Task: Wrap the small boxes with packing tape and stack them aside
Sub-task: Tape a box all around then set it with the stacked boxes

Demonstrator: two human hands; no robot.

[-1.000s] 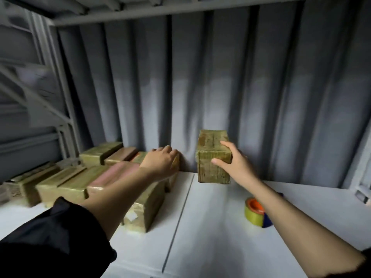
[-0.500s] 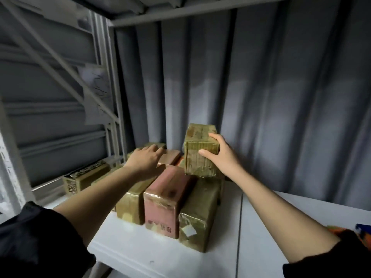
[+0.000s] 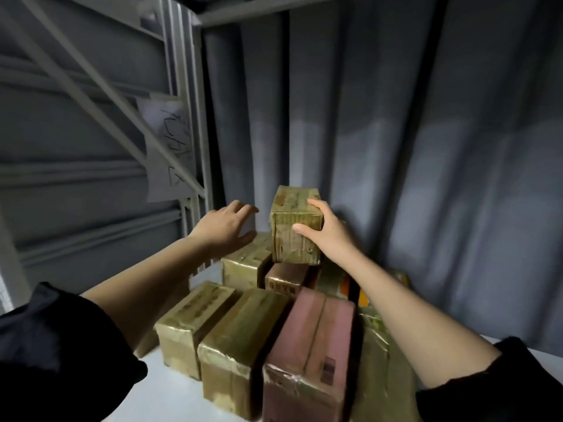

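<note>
My right hand [image 3: 327, 236] grips a small tape-wrapped cardboard box [image 3: 294, 229], thumb on its near face and fingers over its top right edge. The box is held upright above the back of a group of wrapped boxes on the white table [image 3: 170, 388]. My left hand [image 3: 224, 228] hovers just left of it with fingers spread and relaxed, holding nothing, above a tan wrapped box [image 3: 245, 266]. In front lie a pink wrapped box [image 3: 307, 354], two tan wrapped boxes [image 3: 231, 339] and a small brown box [image 3: 285, 280].
A grey corrugated wall [image 3: 426, 147] stands close behind the boxes. At the left is a metal rack frame [image 3: 182, 117] with a diagonal brace and a paper sheet [image 3: 169, 150] with handwriting. An orange-marked box [image 3: 350, 287] lies under my right forearm.
The view swung left and the tape roll left the frame. My right hand carried the small box left over the group of boxes; my left hand lifted off the boxes and opened beside it.
</note>
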